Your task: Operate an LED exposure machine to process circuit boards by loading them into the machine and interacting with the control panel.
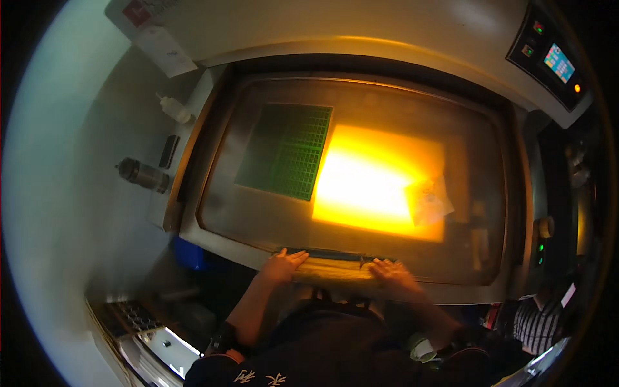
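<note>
My left hand (287,263) lies on the front edge of a framed machine bed, at the left end of a dark strip (325,255). Its fingers are stretched out and nothing shows in its grasp. At the other end of that strip rests my right hand (394,273), fingers extended and slightly apart, also holding nothing visible. Beyond them, on the bed's glassy surface (258,222), lies a green gridded panel (287,151) on the left. Right of it a bright yellow lit rectangle (367,184) glows, with a pale sheet (431,201) over its right part.
A raised machine hood (335,29) spans the back, with a control screen (560,63) at its right. Left of the bed are a white squeeze bottle (175,109), a dark block (169,151) and a clear dark-capped container (143,175). A knob (546,227) sits right.
</note>
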Demonstrator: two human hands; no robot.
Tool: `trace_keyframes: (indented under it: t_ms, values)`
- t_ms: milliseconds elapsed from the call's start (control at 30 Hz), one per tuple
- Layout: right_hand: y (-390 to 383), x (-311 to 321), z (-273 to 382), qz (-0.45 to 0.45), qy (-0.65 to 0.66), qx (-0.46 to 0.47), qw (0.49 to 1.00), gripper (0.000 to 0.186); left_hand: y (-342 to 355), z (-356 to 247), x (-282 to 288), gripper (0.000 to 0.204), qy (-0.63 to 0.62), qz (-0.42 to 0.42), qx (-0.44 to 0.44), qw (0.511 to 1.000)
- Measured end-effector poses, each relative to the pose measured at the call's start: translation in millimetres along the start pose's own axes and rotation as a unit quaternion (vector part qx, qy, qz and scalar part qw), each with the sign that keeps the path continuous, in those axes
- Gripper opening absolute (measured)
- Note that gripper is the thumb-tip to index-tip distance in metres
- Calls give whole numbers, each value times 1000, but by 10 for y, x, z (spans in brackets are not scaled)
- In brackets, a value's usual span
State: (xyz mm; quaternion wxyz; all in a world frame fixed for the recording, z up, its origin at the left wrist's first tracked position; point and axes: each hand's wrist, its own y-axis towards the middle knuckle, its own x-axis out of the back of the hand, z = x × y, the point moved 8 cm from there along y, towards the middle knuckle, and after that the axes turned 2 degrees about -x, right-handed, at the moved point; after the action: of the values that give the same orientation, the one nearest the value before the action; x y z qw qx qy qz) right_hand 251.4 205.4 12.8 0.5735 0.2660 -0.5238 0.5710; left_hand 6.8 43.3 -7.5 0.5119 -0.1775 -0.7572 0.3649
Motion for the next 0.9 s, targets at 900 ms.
trace_keyframes:
  t_ms: [900]
  values:
    - [5460, 2104, -1971, 37, 56, -156, 986, 82, 2769, 2811, 4935, 67, 134, -126, 62, 981]
